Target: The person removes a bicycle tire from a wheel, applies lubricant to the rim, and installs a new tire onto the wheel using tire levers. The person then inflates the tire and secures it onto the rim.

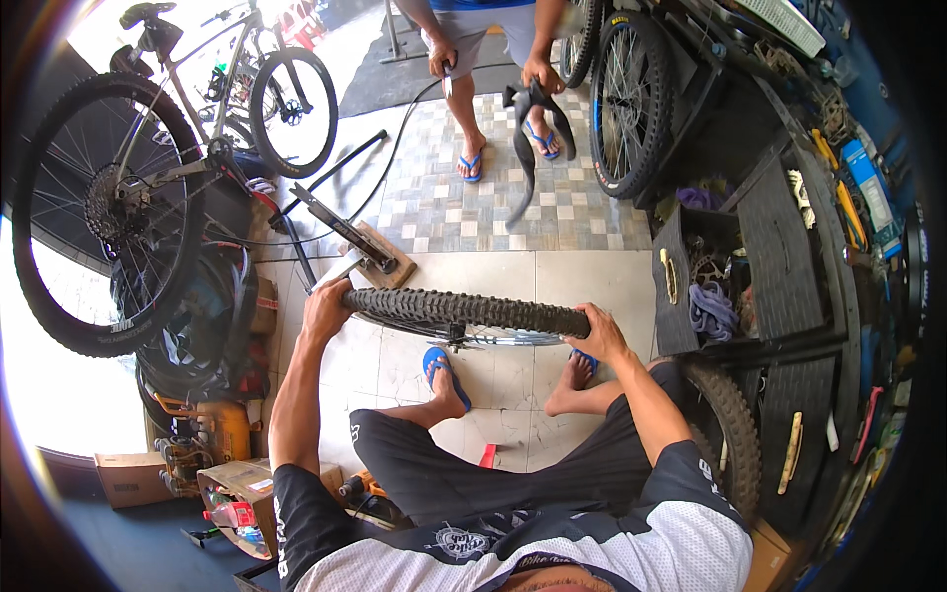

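Observation:
Upright between my knees is a bicycle wheel with a black knobbly tyre (pixel 469 307), its tread facing up toward me. My left hand (pixel 327 304) is closed round the tyre's left end. At the right end my right hand (pixel 600 333) grips the tyre, thumb on the upper side. The wheel's hub (pixel 456 333) shows below the tread, along with some spokes and part of the rim. Both hands sit at about the same height, and the lower part of the wheel is hard to make out.
A floor pump (pixel 367 247) stands beyond my left hand. Opposite, another person holds a limp black inner tube (pixel 523 148) and the pump hose's end. A bicycle (pixel 187 148) hangs at the left. Open drawers (pixel 691 286) with rags line the right. A red piece (pixel 488 455) lies on the floor.

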`<state>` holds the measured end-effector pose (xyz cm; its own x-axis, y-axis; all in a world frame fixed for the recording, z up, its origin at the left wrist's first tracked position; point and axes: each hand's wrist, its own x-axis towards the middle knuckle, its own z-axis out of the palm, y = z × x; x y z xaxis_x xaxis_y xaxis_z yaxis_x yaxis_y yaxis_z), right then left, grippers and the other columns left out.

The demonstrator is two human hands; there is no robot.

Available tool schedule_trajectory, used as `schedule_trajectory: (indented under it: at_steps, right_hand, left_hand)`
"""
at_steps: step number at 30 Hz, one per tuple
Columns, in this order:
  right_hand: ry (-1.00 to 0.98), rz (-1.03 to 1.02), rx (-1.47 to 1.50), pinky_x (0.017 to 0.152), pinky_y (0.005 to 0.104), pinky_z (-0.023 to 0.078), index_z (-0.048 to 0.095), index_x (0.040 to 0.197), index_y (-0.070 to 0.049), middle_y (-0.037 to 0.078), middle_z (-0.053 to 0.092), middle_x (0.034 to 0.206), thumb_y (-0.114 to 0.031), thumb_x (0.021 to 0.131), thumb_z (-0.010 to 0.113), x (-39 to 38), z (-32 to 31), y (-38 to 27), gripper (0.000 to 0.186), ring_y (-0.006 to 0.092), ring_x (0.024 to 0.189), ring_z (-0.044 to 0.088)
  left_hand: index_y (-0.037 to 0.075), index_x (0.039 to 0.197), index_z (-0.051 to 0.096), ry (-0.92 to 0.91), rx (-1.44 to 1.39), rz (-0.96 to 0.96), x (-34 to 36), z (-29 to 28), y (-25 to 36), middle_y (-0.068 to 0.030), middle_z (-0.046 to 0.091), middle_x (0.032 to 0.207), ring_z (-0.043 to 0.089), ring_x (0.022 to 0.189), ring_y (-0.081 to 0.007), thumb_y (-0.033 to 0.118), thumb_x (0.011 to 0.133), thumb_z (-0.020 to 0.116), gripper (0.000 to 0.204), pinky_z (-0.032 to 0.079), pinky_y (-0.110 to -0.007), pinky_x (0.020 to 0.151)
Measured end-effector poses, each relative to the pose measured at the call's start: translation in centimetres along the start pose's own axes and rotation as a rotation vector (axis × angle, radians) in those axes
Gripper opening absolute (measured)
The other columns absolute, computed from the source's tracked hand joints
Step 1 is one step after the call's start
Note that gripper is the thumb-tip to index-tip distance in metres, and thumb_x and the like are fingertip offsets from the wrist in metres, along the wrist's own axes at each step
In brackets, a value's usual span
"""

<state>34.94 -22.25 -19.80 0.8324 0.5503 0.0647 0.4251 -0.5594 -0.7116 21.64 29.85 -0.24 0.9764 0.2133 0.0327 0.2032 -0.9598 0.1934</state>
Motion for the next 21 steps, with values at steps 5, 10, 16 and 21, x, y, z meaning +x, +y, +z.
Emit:
schedule_trajectory:
  at_steps: [5, 10, 16, 21]
  right_hand:
    - [-0.015, 0.074, -0.066, 0.095, 0.0463, 0.046, 0.062, 0.113, -0.005, 0.018, 0.073, 0.102, -0.032, 0.076, 0.088, -1.0, 0.6, 0.5, 0.052, 0.0358, 0.11, 0.067]
    - [0.047, 0.117, -0.108, 0.091, 0.0431, 0.046, 0.067, 0.098, -0.008, 0.014, 0.074, 0.094, -0.035, 0.077, 0.087, -2.7, 0.5, -0.7, 0.039, 0.0349, 0.093, 0.068]
    - [0.029, 0.081, 0.098, 0.087, 0.0453, 0.05, 0.065, 0.104, -0.002, 0.021, 0.071, 0.097, -0.037, 0.074, 0.09, -4.5, 1.0, 0.1, 0.052, 0.0417, 0.088, 0.066]
    - [-0.49, 0.416, 0.961, 0.089, 0.0408, 0.054, 0.063, 0.131, -0.004, 0.012, 0.069, 0.112, -0.023, 0.081, 0.087, -6.8, 1.4, 5.2, 0.058, 0.0278, 0.102, 0.067]
  left_hand:
    - [0.009, 0.094, 0.068, 0.0, 0.051, 0.049, 0.9, -0.5, 1.1, -0.0085, 0.07, 0.095, 0.068, 0.097, -0.0356, 0.02, 0.076, 0.085, 0.027, 0.054, -0.049, 0.08]
    - [0.01, 0.094, 0.07, 0.012, 0.117, 0.135, 2.9, -3.0, 2.7, -0.0076, 0.07, 0.094, 0.068, 0.099, -0.0335, 0.018, 0.076, 0.082, 0.023, 0.053, -0.048, 0.084]
    - [0.015, 0.094, 0.073, 0.044, 0.305, 0.33, 6.1, -7.6, 6.4, -0.0032, 0.072, 0.093, 0.068, 0.101, -0.0273, 0.02, 0.074, 0.083, 0.024, 0.05, -0.042, 0.094]
    - [0.017, 0.092, 0.072, 0.047, 0.496, 0.505, 7.8, -11.9, 13.3, 0.0005, 0.071, 0.092, 0.068, 0.102, -0.0224, 0.021, 0.077, 0.081, 0.018, 0.047, -0.041, 0.1]
